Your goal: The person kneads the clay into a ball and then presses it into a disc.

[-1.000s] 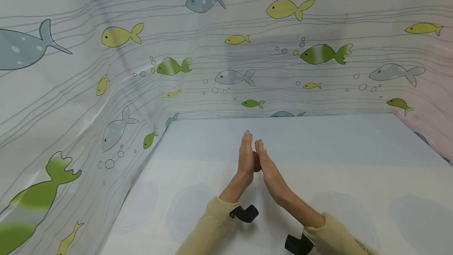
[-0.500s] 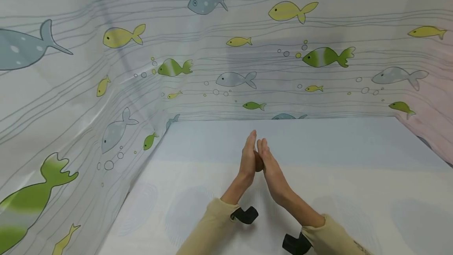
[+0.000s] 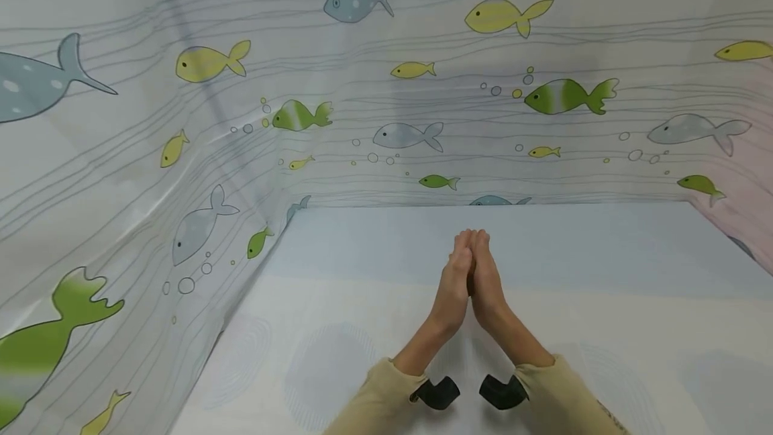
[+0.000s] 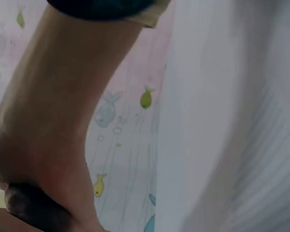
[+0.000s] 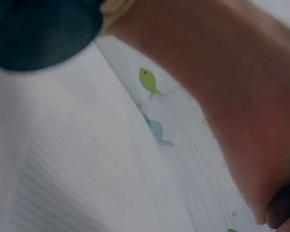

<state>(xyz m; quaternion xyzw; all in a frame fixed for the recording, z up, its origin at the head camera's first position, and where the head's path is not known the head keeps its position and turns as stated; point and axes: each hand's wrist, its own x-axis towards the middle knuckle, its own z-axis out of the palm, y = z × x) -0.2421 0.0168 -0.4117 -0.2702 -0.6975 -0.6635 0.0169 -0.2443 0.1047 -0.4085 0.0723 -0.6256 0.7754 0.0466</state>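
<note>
Both hands are raised over the table, palms facing with straight fingers that point away and up. Between the palms of my left hand (image 3: 453,287) and right hand (image 3: 488,284) sits a brown ball (image 3: 470,284), mostly hidden by them. Only a dark strip of it shows in the head view. In the left wrist view a dark, rounded end of the ball (image 4: 34,208) shows under the heel of the right hand. The right wrist view shows part of the ball (image 5: 285,208) at the lower right corner, beside the left hand's heel.
A white table (image 3: 386,327) with pale blue patterning lies below. Fish-print curtains (image 3: 338,72) hang behind and along the left, and a pinkish stretch (image 3: 745,180) is at the right. Black wrist cameras (image 3: 439,393) sit close together under the sleeves.
Both hands have shifted right in the head view. The left hand has come back toward the body relative to the right, fingertips now level, and less of the ball shows.
</note>
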